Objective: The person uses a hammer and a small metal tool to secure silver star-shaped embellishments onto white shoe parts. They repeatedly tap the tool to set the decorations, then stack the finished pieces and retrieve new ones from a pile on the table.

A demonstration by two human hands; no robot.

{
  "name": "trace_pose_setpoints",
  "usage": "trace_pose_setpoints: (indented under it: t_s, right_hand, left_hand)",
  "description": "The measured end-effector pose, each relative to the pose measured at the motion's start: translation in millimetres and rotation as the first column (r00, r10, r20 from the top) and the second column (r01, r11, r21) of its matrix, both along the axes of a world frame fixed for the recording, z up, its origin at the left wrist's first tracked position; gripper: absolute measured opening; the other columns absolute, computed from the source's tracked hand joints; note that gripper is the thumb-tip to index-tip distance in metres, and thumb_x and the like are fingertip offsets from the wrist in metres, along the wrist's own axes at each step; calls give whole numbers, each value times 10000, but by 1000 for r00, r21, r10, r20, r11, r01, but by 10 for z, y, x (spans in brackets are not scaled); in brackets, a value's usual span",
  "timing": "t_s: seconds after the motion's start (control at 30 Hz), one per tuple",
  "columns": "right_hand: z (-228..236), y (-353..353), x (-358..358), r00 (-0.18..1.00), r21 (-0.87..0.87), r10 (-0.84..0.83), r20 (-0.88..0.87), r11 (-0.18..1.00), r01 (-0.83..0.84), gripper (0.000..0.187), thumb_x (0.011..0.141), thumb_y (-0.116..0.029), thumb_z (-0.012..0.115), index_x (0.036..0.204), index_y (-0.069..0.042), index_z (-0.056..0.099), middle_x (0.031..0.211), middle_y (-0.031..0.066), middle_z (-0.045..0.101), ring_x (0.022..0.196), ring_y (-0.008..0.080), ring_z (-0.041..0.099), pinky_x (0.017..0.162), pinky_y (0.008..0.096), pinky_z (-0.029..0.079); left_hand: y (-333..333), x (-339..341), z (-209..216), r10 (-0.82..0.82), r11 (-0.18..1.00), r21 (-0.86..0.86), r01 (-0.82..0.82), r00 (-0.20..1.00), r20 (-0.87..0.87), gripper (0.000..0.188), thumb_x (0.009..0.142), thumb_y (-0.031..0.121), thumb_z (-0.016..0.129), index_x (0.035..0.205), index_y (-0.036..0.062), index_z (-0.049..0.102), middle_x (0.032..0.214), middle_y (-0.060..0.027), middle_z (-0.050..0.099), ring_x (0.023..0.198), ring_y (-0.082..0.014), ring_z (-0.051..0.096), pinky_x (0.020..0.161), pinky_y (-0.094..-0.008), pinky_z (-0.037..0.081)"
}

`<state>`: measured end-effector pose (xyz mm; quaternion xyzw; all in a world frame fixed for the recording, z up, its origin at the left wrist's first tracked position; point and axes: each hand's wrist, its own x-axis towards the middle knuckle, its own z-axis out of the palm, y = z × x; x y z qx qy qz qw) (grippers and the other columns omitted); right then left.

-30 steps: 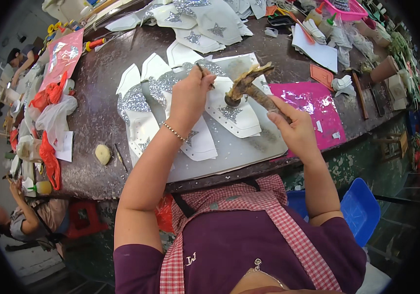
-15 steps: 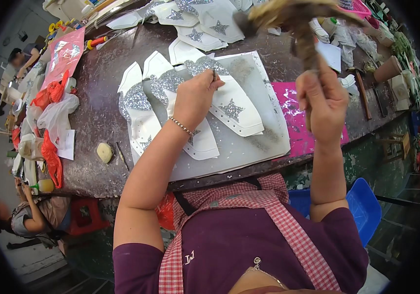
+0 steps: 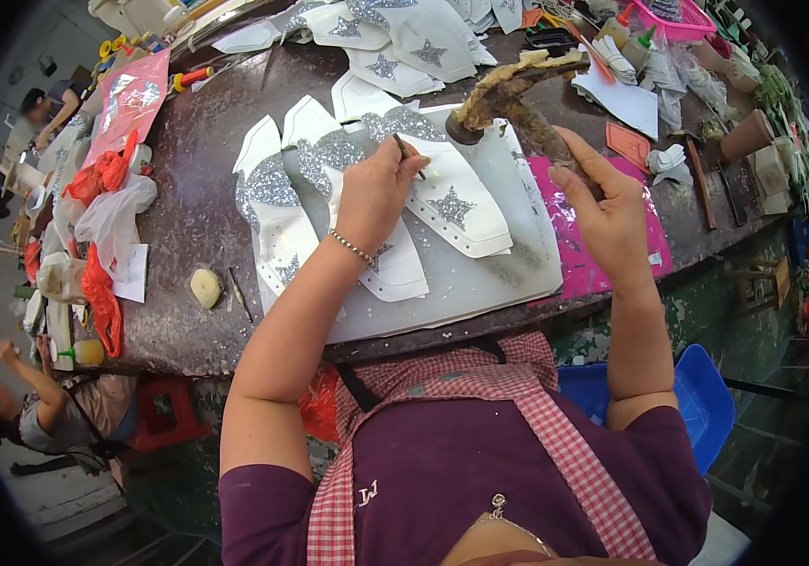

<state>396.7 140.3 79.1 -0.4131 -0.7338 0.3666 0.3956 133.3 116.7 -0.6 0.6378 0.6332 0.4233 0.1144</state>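
My left hand [image 3: 372,196] pinches a thin dark rod, which looks like a hole punch [image 3: 400,146], over the rightmost white shoe-upper-like piece [image 3: 482,224]. That piece has silver glitter patches, a star and a row of small holes along its edge. Two similar pieces, one in the middle [image 3: 404,274] and one on the left [image 3: 270,241], lie beside it, partly under my hand and forearm. My right hand [image 3: 612,224] is closed round the handle of a worn hammer [image 3: 510,102]. The hammer's head hangs in the air to the right of the punch, apart from it.
A pale board [image 3: 385,316] lies under the pieces, with a pink sheet [image 3: 650,247] to its right. More glitter pieces [image 3: 428,47] are heaped at the back. Plastic bags [image 3: 112,222] crowd the left edge, near a round pale lump [image 3: 205,288]. Another person [image 3: 55,410] sits at far left.
The hammer has come down and nearer to me, and my right hand has loosened and tilted with it. My left hand stays at nearly the same spot. The person at far left has raised an arm.
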Motion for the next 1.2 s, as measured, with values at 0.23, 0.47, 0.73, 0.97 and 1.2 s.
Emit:
trace_pose_setpoints:
  t_s: [0.23,0.47,0.73,0.97,1.2]
  right_hand:
    - [87,15,-51,991,65,51,-124,997,-43,394,941,-64,646,1324,9,590,1020,64,720,871,79,620,784,229,499]
    - [86,90,-173,983,334,73,-169,942,-13,416,927,-83,668,1329,-13,585,852,49,702,708,96,606,608,266,462]
    - [131,-39,-39,999,88,36,-18,996,-34,402,900,-60,668,1297,-31,618,941,122,734,811,74,628,728,245,497]
    - [39,-29,-50,996,94,41,-79,995,-34,408,917,-50,659,1319,-11,603,997,76,729,861,72,608,779,233,498]
    - [234,6,-33,926,154,51,-374,988,8,401,925,-29,644,1318,29,589,1098,88,716,934,103,627,834,247,498]
  left_hand:
    - [35,27,2,16,999,-34,-19,995,-94,191,918,161,677,857,2,591,787,-124,704,682,-263,690,633,-337,530]
    - [42,115,133,-62,997,-61,46,950,-305,128,934,138,634,948,23,581,809,-134,699,710,-297,693,642,-385,536]
    - [-62,16,-15,23,995,-97,-8,987,156,128,971,120,602,951,-4,575,834,-127,719,758,-192,729,646,-310,555]
    - [-89,32,-4,-6,997,-73,5,1000,-8,142,921,110,659,881,-12,601,826,-118,716,704,-218,705,648,-304,542]
    - [-116,91,84,-58,998,-29,54,988,-145,160,889,163,687,885,31,597,805,-163,670,717,-357,644,640,-396,504]
